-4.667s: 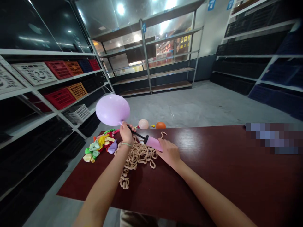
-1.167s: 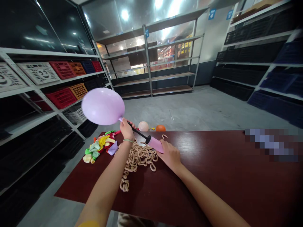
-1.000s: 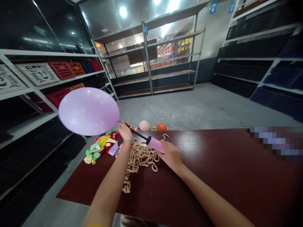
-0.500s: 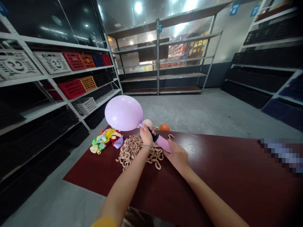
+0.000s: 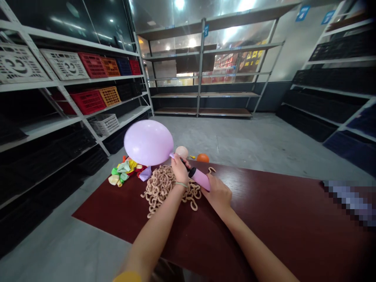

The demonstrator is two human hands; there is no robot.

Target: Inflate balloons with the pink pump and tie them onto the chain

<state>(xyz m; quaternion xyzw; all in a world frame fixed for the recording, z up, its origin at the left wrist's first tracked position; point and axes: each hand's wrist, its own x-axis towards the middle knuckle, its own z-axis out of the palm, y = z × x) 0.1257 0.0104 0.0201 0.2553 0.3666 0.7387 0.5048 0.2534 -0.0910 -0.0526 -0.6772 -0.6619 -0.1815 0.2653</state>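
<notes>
A swollen light purple balloon (image 5: pixel 149 143) points out to the left above the table. My left hand (image 5: pixel 179 171) is closed round its neck, where a black part of a hand pump shows behind the fingers. My right hand (image 5: pixel 219 192) is wrapped round the pink barrel of the balloon pump (image 5: pixel 201 179), whose black end faces my left hand. Under my left wrist lies a heap of beige curved, hook-like pieces (image 5: pixel 164 182). Left of the heap are several limp balloons (image 5: pixel 125 170) in green, yellow, red and cream, with a limp purple balloon (image 5: pixel 145 174) beside them.
The dark red table (image 5: pixel 264 219) spans the front. Past its far edge show a pale round balloon (image 5: pixel 181 152) and an orange one (image 5: pixel 203 158). Shelves with crates (image 5: pixel 88 102) stand left, a metal rack (image 5: pixel 199 94) behind, dark bins (image 5: pixel 331 84) right. A blurred patch (image 5: pixel 349 199) covers the table's right end.
The purple balloon looks slightly larger. The pump's black end and my left hand's black part now stand a little further apart. The whole view has shifted slightly.
</notes>
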